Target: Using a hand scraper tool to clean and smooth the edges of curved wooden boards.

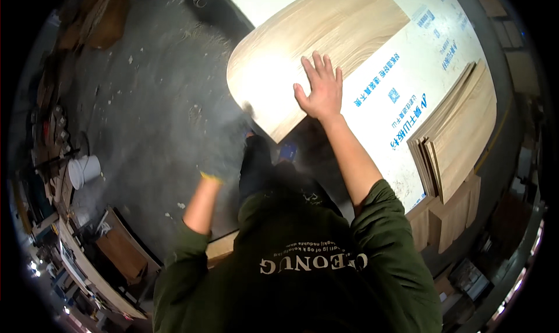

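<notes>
A light wood-grain panel (356, 19) with a rounded end lies across a white sheet-covered surface, its curved end jutting out over the floor. My right hand (323, 91) is bare and rests on the panel near its edge, fingers spread flat. My left hand (224, 153) is low beside the jutting end, in what looks like a dark grey glove with a yellow cuff. Motion smears it against the floor, so its fingers and anything in them cannot be made out. Bright glare whitens part of the curved end.
Several similar wood-grain pieces are stacked on the right of the white sheet (378, 103), which carries blue print. More wood pieces (454, 216) sit lower beside it. On the grey floor (157, 100) at left stands a white bucket (84, 171), among boards and clutter.
</notes>
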Demonstrator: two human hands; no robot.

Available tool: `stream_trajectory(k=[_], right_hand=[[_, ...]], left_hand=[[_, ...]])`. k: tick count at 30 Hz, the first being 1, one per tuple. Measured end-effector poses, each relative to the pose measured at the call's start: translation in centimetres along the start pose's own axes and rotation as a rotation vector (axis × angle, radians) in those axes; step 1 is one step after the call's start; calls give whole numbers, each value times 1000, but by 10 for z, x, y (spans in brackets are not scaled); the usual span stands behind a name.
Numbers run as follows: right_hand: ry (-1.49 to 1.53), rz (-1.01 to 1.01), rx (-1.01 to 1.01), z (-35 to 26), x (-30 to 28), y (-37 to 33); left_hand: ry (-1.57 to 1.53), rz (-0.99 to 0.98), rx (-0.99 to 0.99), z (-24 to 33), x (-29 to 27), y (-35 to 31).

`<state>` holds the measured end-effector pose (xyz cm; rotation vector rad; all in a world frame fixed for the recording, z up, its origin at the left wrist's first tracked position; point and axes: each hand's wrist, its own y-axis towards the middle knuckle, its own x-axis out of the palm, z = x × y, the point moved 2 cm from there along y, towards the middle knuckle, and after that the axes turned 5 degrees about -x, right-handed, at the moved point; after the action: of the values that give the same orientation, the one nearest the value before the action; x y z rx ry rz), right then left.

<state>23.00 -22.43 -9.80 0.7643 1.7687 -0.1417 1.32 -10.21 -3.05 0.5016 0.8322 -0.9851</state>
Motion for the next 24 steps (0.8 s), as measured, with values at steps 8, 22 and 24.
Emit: stream_trajectory(k=[8,22,24], right_hand=[[-66,44,-23,-15,10,20],[-4,22,-15,-10,12,21],[-16,9,-7,-11,14,16]], left_hand=[[170,294,-288,-38,45,29],[-15,302,135,-20,42,-4],[-169,290,-234,-40,43,13]])
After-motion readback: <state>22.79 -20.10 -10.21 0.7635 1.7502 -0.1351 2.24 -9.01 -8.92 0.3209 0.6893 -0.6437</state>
